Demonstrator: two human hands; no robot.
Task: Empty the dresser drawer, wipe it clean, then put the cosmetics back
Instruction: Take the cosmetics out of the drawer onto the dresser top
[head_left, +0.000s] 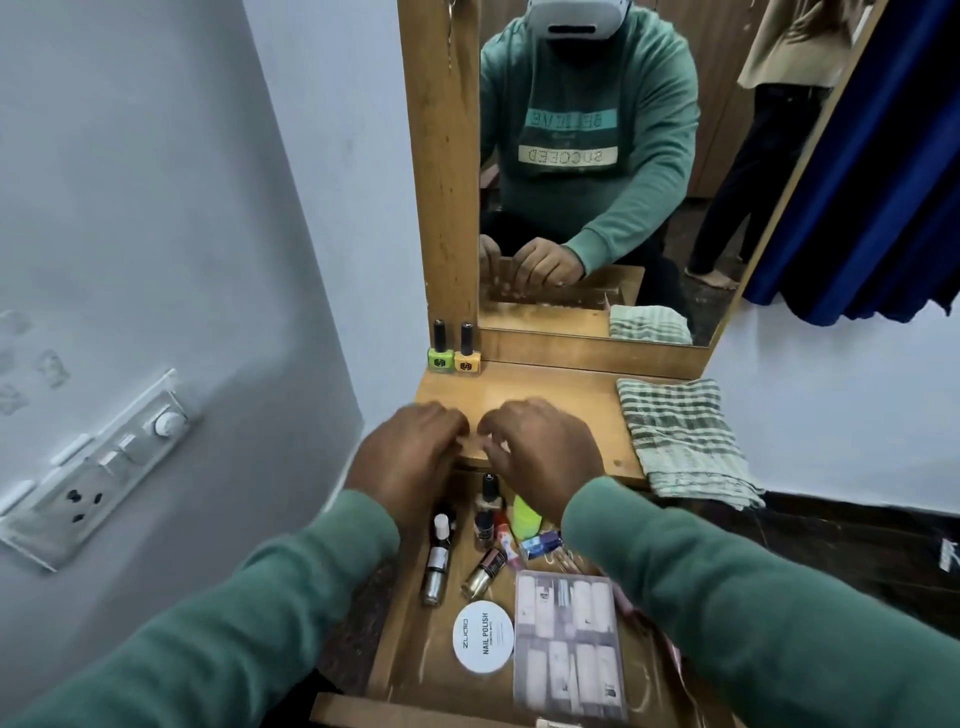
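The drawer (408, 667) stands pulled out toward the person and is mostly full: a silver tube (436, 566), a gold bottle (483, 574), a round white tin (483, 636), a clear box of false nails (569, 634) and smaller bits lie in it. So the emptying looks barely begun. Two nail polish bottles, green (440, 353) and yellow (466, 353), stand upright at the far left corner of the desk (561, 395) against the mirror frame, probably parked there to leave room. A striped cloth (685, 441) lies at the right end, handy for wiping. Both hands hover side by side over the near edge of the desk. The right hand (540, 452) has loosely curled fingers holding nothing. The left hand (410, 452) shows only its back, so I cannot tell its grip.
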